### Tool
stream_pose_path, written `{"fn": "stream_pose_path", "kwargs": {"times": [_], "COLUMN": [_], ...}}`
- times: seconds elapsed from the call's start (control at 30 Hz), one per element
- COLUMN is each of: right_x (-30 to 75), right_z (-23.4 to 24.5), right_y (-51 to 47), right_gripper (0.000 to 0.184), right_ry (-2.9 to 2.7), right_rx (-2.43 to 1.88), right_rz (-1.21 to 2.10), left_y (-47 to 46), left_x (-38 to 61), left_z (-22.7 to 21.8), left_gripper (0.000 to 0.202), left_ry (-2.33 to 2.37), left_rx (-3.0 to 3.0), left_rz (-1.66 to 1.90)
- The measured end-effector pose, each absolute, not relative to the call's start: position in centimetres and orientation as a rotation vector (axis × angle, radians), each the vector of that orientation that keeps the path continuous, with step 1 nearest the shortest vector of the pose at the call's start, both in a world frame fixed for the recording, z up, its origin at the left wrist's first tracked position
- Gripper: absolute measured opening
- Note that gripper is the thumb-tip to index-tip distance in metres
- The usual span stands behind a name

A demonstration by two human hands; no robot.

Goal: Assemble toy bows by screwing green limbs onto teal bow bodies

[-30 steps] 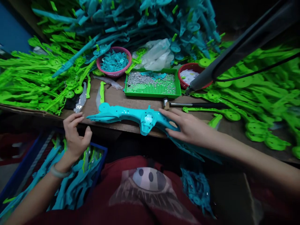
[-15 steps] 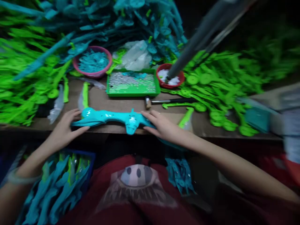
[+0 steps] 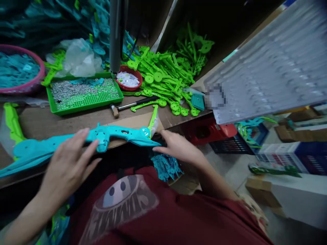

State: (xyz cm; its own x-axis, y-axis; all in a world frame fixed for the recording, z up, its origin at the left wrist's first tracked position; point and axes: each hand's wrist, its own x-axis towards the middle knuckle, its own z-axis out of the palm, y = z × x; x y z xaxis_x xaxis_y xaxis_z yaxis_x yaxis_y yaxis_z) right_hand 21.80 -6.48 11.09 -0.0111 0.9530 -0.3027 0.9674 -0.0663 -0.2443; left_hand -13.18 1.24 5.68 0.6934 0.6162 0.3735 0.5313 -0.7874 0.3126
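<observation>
Brown tabletop (image 3: 33,117) runs across the left and middle of the view, crowded along its back. At far left sits a pink basket (image 3: 42,69) of turquoise bits (image 3: 17,68), with a lime part (image 3: 14,124) in front of it. Along the near edge lies the long turquoise piece (image 3: 103,137), stretching rightward from the left border. Over its left half is the left hand (image 3: 65,166), fingers slightly spread; whether they grip it I cannot tell. Behind the piece stands a green tray (image 3: 87,103) of small metal pieces (image 3: 76,90), then a hammer (image 3: 136,102) and a red basket (image 3: 131,89) of white bits (image 3: 127,79). Farther right is a heap of lime parts (image 3: 163,73). The right hand (image 3: 180,148) is at the piece's pointed right end, thumb and fingers apart; contact is unclear. Beyond, a grey sheet (image 3: 268,68) slants above crates (image 3: 227,147).
</observation>
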Motion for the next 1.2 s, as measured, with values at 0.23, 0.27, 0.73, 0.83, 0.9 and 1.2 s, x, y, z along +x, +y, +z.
{"fn": "stream_pose_path", "kwargs": {"times": [0.23,0.27,0.73,0.83,0.9,1.2], "right_x": [21.0,21.3,9.6,8.5,8.6,8.9], "right_z": [4.2,4.4,5.0,2.2,1.5,0.7], "right_y": [-6.4,-5.9,-3.4,-2.8,-2.8,-2.4], "right_gripper": [0.019,0.018,0.036,0.038,0.039,0.038], "right_ry": [2.412,2.414,3.163,3.143,3.149,3.235], "right_rx": [2.559,2.513,1.968,2.051,2.066,1.999], "right_rz": [-0.782,-0.728,-0.306,-0.459,-0.457,-0.21], "left_y": [4.9,5.0,5.1,6.0,6.5,6.8], "left_x": [-8.5,-9.0,-10.0,-10.1,-10.1,-9.8], "left_z": [3.0,3.0,4.3,5.0,5.3,5.8], "left_gripper": [0.072,0.072,0.077,0.073,0.07,0.065], "left_ry": [0.666,0.682,1.058,1.041,1.032,1.041], "left_rx": [2.972,2.96,2.81,2.764,2.735,2.559], "left_rz": [0.713,0.726,0.53,0.383,0.33,0.269]}}
